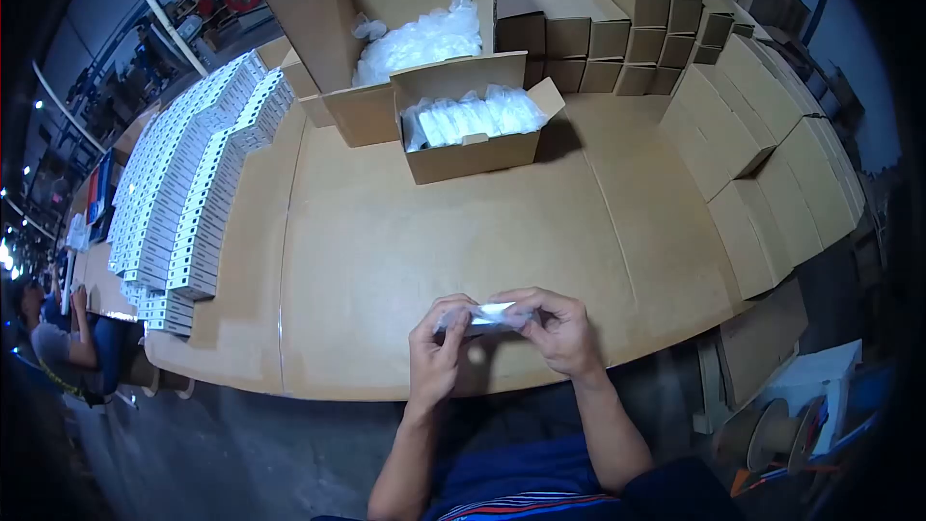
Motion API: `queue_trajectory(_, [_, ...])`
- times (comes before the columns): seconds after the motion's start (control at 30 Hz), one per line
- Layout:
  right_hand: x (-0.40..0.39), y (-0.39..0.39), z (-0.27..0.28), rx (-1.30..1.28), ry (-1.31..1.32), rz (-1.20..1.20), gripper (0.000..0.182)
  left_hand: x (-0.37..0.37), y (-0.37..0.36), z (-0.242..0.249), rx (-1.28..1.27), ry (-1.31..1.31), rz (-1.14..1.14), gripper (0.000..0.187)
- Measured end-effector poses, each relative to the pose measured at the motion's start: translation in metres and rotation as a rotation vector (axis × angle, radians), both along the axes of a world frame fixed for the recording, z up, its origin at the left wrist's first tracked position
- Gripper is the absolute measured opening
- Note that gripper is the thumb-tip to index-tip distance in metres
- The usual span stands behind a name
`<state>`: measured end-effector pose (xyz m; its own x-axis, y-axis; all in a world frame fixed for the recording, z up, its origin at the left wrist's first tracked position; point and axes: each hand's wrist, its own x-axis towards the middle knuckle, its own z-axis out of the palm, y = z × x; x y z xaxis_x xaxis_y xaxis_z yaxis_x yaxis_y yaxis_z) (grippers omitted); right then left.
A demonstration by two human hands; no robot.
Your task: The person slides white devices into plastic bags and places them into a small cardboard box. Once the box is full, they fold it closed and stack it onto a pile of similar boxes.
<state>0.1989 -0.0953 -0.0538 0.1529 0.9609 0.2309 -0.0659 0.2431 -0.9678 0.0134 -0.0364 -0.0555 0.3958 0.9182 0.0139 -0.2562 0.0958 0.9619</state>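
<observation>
Cardboard-covered table [405, 241] — dim workshop, both hands' grip, left hand [436, 352], right hand [559, 328], pinching a clear packet [494, 315]

Small open box [473, 145] mid-table [386, 260], big carton [376, 10] behind, flat stacks [193, 183] left, closed boxes [762, 154] right.

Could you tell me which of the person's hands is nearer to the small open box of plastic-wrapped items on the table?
The right hand, narrowly. It lies below the small open box and slightly to its right; the left hand sits lower. Both pinch one clear packet.
</observation>
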Motion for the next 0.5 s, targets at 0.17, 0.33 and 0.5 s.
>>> queue_trajectory(0.17, [0.0, 0.001, 0.012, 0.083, 0.182, -0.251, 0.012, 0.003, 0.0, 0.008, -0.192, -0.017, 0.104, 0.025])
queue_trajectory(0.33, [0.007, 0.0, 0.025, 0.168, -0.248, -0.047, 0.026, 0.004, 0.004, -0.003, -0.066, 0.058, 0.119, 0.026])
queue_trajectory(0.5, [0.007, -0.002, 0.019, 0.001, -0.286, -0.093, 0.034, 0.003, 0.002, -0.007, -0.15, -0.044, 0.14, 0.026])
